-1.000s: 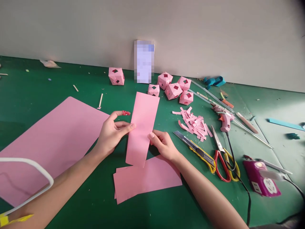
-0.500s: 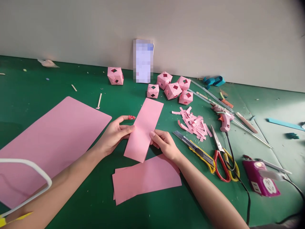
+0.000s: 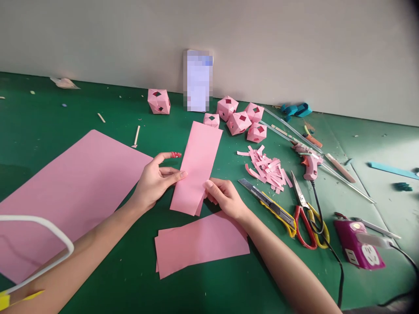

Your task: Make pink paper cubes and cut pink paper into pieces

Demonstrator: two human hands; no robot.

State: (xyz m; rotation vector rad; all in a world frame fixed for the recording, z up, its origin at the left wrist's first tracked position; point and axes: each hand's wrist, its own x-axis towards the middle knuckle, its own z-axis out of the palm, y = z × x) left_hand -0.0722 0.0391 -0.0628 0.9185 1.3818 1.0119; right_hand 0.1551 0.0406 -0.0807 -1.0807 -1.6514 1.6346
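Observation:
Between my hands is a folded pink paper strip (image 3: 197,168), raised above the green table, its layers parting slightly at the lower end. My left hand (image 3: 153,179) pinches its left edge between thumb and fingers, with the index finger, wrapped in a red bandage, stretched out beside it. My right hand (image 3: 225,196) grips the lower right edge, thumb on top and the other fingers curled underneath. Just below lie pink paper strips (image 3: 203,248), overlapping one another. A large pink sheet (image 3: 81,187) lies flat to the left, partly under my left forearm.
Several pink paper cubes (image 3: 238,123) stand at the back by a propped phone (image 3: 198,80). To the right lie paper scraps (image 3: 268,170), a utility knife (image 3: 268,205), scissors (image 3: 304,218), a glue gun (image 3: 310,163) and a purple power socket (image 3: 358,244) with cables.
The folded strip has tilted more upright, its top shifting up and left to cover part of a cube. Its lower layers have spread slightly. Both hands keep their hold.

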